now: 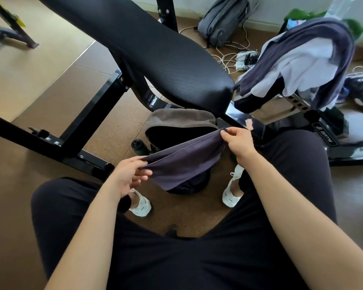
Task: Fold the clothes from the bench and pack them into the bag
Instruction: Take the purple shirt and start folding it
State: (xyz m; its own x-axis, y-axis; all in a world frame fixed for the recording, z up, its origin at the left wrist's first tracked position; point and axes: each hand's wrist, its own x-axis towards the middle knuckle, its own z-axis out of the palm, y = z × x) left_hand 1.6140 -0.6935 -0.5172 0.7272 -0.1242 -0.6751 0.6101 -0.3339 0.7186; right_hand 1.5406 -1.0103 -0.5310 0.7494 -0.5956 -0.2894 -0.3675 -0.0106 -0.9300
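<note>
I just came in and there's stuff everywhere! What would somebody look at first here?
First, the purple cloth in the middle, stretched between the left hand and the right hand, whose fingers pinch its ends. Just beyond it an open bag sits on the floor by the end of the big black bench. On the right, a heap of purple and white clothes hangs over a metal frame.
</note>
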